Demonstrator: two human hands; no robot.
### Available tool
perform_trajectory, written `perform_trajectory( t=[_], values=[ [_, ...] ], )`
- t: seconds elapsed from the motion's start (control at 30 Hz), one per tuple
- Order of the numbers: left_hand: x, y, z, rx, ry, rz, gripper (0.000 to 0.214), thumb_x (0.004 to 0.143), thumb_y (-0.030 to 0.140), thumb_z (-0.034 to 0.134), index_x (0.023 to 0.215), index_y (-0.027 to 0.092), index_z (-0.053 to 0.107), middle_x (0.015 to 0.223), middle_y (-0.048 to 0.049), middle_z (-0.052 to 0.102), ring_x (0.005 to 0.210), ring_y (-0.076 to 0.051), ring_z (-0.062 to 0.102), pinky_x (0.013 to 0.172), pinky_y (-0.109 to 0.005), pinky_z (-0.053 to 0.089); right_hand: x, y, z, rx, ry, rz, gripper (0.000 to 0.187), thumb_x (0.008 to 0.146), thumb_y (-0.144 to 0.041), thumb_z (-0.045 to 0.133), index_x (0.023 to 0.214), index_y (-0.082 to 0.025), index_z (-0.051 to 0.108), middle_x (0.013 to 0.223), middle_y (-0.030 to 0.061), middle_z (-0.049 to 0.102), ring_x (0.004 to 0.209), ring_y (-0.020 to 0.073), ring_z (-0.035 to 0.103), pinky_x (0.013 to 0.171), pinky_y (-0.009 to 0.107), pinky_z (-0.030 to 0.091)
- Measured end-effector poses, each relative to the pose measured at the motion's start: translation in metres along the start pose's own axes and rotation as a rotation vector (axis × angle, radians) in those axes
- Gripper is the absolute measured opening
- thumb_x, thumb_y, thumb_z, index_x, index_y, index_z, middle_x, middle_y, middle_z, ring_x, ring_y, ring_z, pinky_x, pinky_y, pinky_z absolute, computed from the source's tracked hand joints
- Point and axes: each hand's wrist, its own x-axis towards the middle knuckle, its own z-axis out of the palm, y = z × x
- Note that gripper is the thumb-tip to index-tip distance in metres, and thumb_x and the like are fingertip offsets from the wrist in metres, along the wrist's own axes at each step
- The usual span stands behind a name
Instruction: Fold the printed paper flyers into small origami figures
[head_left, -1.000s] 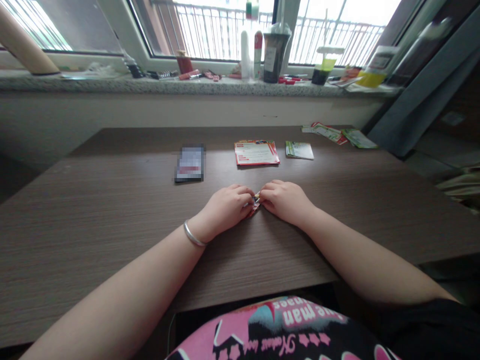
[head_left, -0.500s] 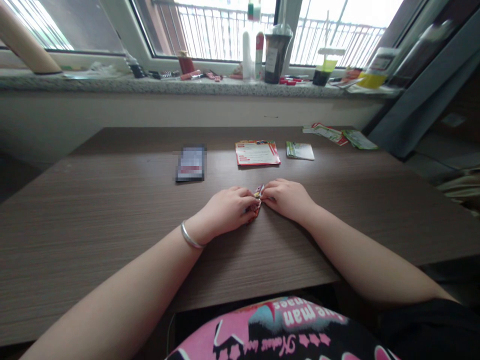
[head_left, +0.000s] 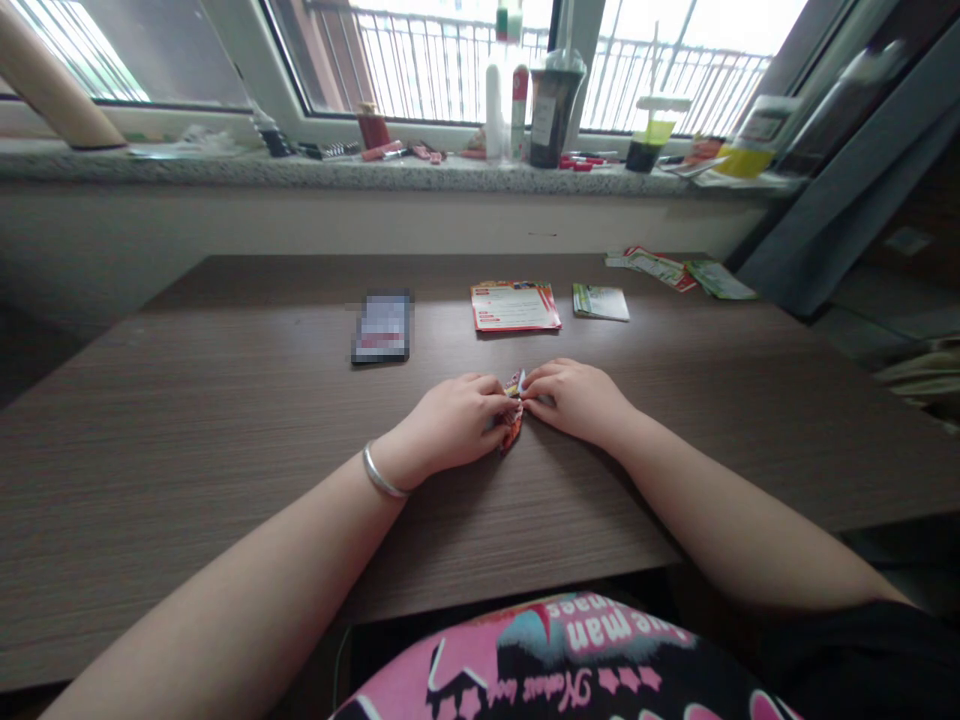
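Observation:
Both my hands meet over the middle of the table, working on a small piece of folded printed paper [head_left: 512, 428] with red, orange and white on it. My left hand [head_left: 469, 418] grips the paper from the left, thumb and fingers closed on it and hiding part of it. From the right, the fingertips of my right hand [head_left: 571, 397] pinch the paper's edge. Beyond my hands lies a stack of red-bordered printed sheets [head_left: 515, 307], with a smaller stack of green and white papers [head_left: 601, 302] to its right.
A phone-like object [head_left: 382, 327], blurred out, lies left of the sheets on the wooden table [head_left: 225, 420]. Loose coloured papers [head_left: 660, 268] are at the far right edge. Bottles, a dark lidded cup [head_left: 551, 112] and small items crowd the stone windowsill [head_left: 420, 176].
My hands have barely moved. Slightly more of the folded paper shows below my left fingers, and the fingers of my right hand have shifted a little.

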Motion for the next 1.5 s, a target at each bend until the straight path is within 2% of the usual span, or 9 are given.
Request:
perform_trajectory(
  t=[0.13, 0.33, 0.5, 0.67, 0.8, 0.93, 1.03, 1.23, 1.5],
  values=[
    [-0.001, -0.005, -0.003, 0.021, -0.023, 0.034, 0.031, 0.085, 0.04, 0.059, 0.111, 0.026, 0.068, 0.102, -0.0049, 0.065, 0.095, -0.022, 0.06, 0.084, -0.034, 0.049, 0.001, 0.004, 0.004, 0.08, 0.007, 0.013, 0.025, 0.091, -0.033, 0.052, 0.095, -0.024, 0.075, 0.109, 0.0011, 0.072, 0.101, 0.0185, 0.064, 0.086, 0.03, 0.049],
    [-0.001, -0.009, 0.0, 0.062, -0.004, 0.007, 0.029, 0.085, 0.04, 0.061, 0.108, 0.025, 0.069, 0.106, -0.0043, 0.067, 0.099, -0.023, 0.06, 0.086, -0.034, 0.05, 0.003, 0.009, 0.01, 0.131, 0.031, -0.056, 0.024, 0.09, -0.035, 0.057, 0.102, -0.022, 0.073, 0.113, 0.0046, 0.07, 0.106, 0.0196, 0.061, 0.092, 0.033, 0.046],
    [-0.002, -0.011, 0.003, 0.066, 0.005, 0.004, 0.024, 0.086, 0.04, 0.061, 0.103, 0.025, 0.07, 0.107, -0.0024, 0.068, 0.099, -0.021, 0.062, 0.084, -0.031, 0.051, 0.004, 0.011, 0.011, 0.165, 0.071, -0.115, 0.015, 0.087, -0.031, 0.062, 0.093, -0.021, 0.072, 0.101, 0.0053, 0.069, 0.099, 0.019, 0.058, 0.088, 0.032, 0.045],
    [-0.001, -0.011, 0.003, 0.092, 0.008, -0.016, 0.025, 0.092, 0.039, 0.053, 0.099, 0.023, 0.07, 0.104, -0.0028, 0.07, 0.096, -0.02, 0.065, 0.082, -0.03, 0.051, 0.004, 0.009, 0.01, 0.179, 0.033, -0.148, 0.013, 0.087, -0.024, 0.059, 0.087, -0.02, 0.071, 0.095, 0.0053, 0.068, 0.094, 0.0185, 0.057, 0.086, 0.031, 0.044],
    [0.001, -0.008, 0.002, 0.092, 0.025, 0.03, 0.023, 0.092, 0.034, 0.053, 0.101, 0.022, 0.07, 0.111, -0.0043, 0.069, 0.1, -0.021, 0.064, 0.088, -0.032, 0.051, 0.003, 0.008, 0.007, 0.135, 0.005, -0.146, 0.016, 0.086, -0.018, 0.057, 0.092, -0.021, 0.071, 0.099, 0.0052, 0.068, 0.097, 0.0189, 0.059, 0.088, 0.031, 0.044],
    [0.003, -0.006, 0.0, 0.072, 0.014, 0.047, 0.022, 0.091, 0.03, 0.053, 0.099, 0.016, 0.068, 0.104, -0.0084, 0.07, 0.103, -0.022, 0.063, 0.095, -0.035, 0.049, 0.003, 0.01, 0.005, 0.09, -0.015, -0.198, 0.015, 0.086, -0.02, 0.058, 0.095, -0.019, 0.07, 0.102, 0.0067, 0.069, 0.099, 0.0196, 0.06, 0.091, 0.032, 0.044],
    [0.002, -0.007, -0.001, 0.035, 0.015, 0.032, 0.018, 0.088, 0.028, 0.057, 0.1, 0.017, 0.066, 0.103, -0.0081, 0.069, 0.103, -0.021, 0.063, 0.095, -0.035, 0.05, 0.004, 0.012, 0.007, 0.106, 0.003, -0.198, 0.014, 0.088, -0.022, 0.057, 0.095, -0.019, 0.069, 0.101, 0.0063, 0.07, 0.098, 0.0187, 0.061, 0.091, 0.032, 0.045],
    [0.0, -0.016, 0.001, -0.031, -0.006, -0.002, 0.026, 0.082, 0.027, 0.065, 0.108, 0.019, 0.065, 0.107, -0.0066, 0.069, 0.103, -0.022, 0.062, 0.094, -0.036, 0.05, 0.005, 0.013, 0.009, 0.097, 0.014, -0.232, 0.015, 0.089, -0.027, 0.059, 0.094, -0.019, 0.071, 0.101, 0.0068, 0.072, 0.096, 0.0189, 0.063, 0.088, 0.031, 0.045],
    [0.0, -0.029, 0.007, -0.125, -0.022, -0.049, 0.022, 0.082, 0.032, 0.067, 0.101, 0.021, 0.067, 0.11, -0.0063, 0.069, 0.105, -0.021, 0.062, 0.095, -0.036, 0.048, 0.005, 0.008, 0.008, -0.062, 0.034, -0.316, 0.024, 0.095, -0.031, 0.05, 0.1, -0.018, 0.069, 0.103, 0.0072, 0.071, 0.093, 0.0194, 0.063, 0.082, 0.031, 0.044]
  ],
)
